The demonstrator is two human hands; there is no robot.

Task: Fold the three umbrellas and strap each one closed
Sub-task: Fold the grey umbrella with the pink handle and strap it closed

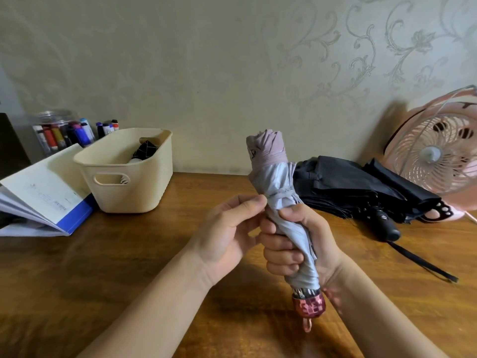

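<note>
Pink umbrella (281, 187): strapping step, mid-air right of the basket (124, 187), above the tabletop (103, 267), near upright, tip leaning slightly toward the basket.

- Right hand (296, 244): fingers (281, 264) clenched round the rolled canopy, mid-length, handle (308, 306) below the fist.
- Left hand (227, 228): thumb and forefinger pinch the strap (281, 194) end at the canopy's basket-side edge.
- Strap runs round the canopy just above the right thumb. Can't tell if the fastener is mated.

Looks: canopy twisted fairly tight, grey lower, pink band at top. Pleats are uneven and one flap hangs loose on the side away from the basket. Handle is pink, faceted, with a small loop at the bottom.

Next move, my read: pull the strap taut, land its end on the fastener, press. Right-hand grip needs to hold the twist so the roll doesn't spring open. Loose flap may need tucking first.

Progress guess:
- One umbrella (144, 151) sits in the basket, looks done.
- Black umbrella (348, 187) lies on the tabletop far right of the basket, canopy loose, not strapped.
- So roughly halfway through.
</note>
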